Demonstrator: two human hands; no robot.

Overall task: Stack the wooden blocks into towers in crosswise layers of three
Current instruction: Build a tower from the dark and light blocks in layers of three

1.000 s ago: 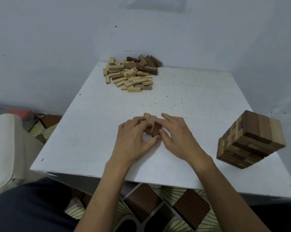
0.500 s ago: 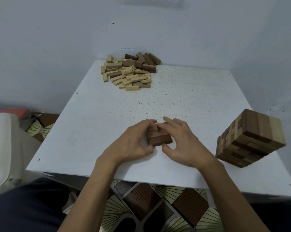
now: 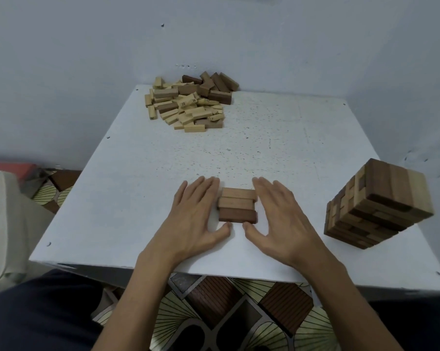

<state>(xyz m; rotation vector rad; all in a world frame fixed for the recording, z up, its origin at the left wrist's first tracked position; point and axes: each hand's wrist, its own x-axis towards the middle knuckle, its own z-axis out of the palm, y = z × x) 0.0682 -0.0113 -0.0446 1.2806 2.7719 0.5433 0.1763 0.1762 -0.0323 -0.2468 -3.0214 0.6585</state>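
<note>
Three wooden blocks lie flat side by side near the front of the white table, their long sides running left to right. My left hand presses its straight fingers against the left ends of the row. On the other side, my right hand presses flat against the right ends. Both thumbs sit in front of the nearest, darkest block. A finished tower of crosswise layers stands at the right edge. Several loose blocks form a pile at the far left corner.
Grey walls close in behind and to the right of the table. A pale seat stands to the left, with a patterned floor below the table's front edge. My dark-clothed legs show at the bottom corners.
The three blocks were bunched and held between curled fingers; now they lie in an even row turned crosswise, and both hands have flattened against its ends.
</note>
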